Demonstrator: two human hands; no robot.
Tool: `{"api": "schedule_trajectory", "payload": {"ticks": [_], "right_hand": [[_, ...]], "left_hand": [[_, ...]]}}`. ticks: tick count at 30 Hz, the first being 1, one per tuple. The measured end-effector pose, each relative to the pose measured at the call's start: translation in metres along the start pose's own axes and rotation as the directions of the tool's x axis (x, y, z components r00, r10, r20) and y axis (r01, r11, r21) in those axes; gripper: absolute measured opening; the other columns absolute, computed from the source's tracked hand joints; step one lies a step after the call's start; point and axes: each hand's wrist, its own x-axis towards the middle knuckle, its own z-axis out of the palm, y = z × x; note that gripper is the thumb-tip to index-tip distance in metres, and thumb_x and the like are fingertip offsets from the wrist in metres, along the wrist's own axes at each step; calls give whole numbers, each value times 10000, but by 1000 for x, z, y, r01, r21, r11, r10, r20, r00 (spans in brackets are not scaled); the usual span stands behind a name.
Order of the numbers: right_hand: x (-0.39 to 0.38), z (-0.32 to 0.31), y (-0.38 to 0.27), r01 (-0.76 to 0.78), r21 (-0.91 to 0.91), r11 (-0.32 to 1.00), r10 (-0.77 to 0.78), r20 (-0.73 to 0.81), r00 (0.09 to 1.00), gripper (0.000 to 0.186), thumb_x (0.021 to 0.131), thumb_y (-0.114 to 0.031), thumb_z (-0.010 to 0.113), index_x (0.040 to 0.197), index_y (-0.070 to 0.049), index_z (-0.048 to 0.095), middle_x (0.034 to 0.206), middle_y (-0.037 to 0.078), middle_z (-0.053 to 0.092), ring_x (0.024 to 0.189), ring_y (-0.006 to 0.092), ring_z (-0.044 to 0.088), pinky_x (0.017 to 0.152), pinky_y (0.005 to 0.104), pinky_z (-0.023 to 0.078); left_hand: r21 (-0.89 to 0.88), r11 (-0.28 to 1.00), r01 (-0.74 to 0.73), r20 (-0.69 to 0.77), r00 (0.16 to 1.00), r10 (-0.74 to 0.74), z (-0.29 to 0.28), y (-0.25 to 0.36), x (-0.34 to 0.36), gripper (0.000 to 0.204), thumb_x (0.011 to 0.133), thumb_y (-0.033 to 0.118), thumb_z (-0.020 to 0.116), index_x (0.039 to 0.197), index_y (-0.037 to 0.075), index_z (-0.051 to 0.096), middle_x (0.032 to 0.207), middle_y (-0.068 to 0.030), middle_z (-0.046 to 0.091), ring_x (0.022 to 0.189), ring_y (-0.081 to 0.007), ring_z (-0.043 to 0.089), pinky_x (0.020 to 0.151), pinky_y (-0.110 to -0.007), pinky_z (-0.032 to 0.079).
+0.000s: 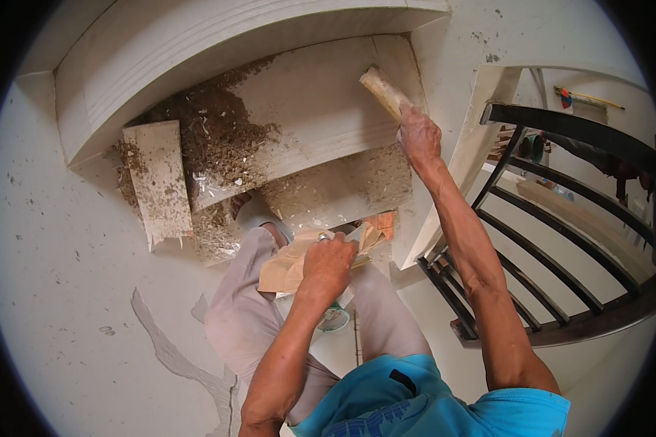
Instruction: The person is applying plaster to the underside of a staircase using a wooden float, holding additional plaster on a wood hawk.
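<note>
My right hand [419, 138] is closed round one end of a short, pale tan, dusty bar [383, 90]; its exact kind does not show. The bar's far end rests on or just over the stair tread [321, 95], near its right end. Over my knees, my left hand [329, 264] grips a crumpled brown paper piece [284, 268]. A small shiny spot shows at the knuckles, too small to tell. Dirt and pale chips [226, 138] cover the tread's left part.
A dirty, broken-ended board [160, 178] leans at the left on the steps. A black metal railing [547, 269] stands to the right. A white wall [65, 291] with a peeling crack lies to the left. A green round thing [333, 318] shows between my legs.
</note>
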Motion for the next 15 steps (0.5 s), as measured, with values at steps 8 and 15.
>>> {"api": "schedule_trajectory", "payload": {"ticks": [8,15], "right_hand": [[53,-11,1,-89,12,996,90,-110,990,200,801,-66,589,994,-18,567,866,212,647,771,402,655,699,477,538],[40,11,-58,90,-111,990,-95,-41,995,282,796,-93,603,1060,0,573,973,163,622,888,315,651,689,394,565]], "left_hand": [[13,1000,-3,11,1000,3,-2,3,2,200,713,-14,627,891,70,664,946,-169,622,853,-367,650,717,-454,524],[11,1000,-2,16,1000,2,-5,4,4,184,714,-11,622,877,67,657,932,-169,624,849,-361,653,715,-451,525]]}}
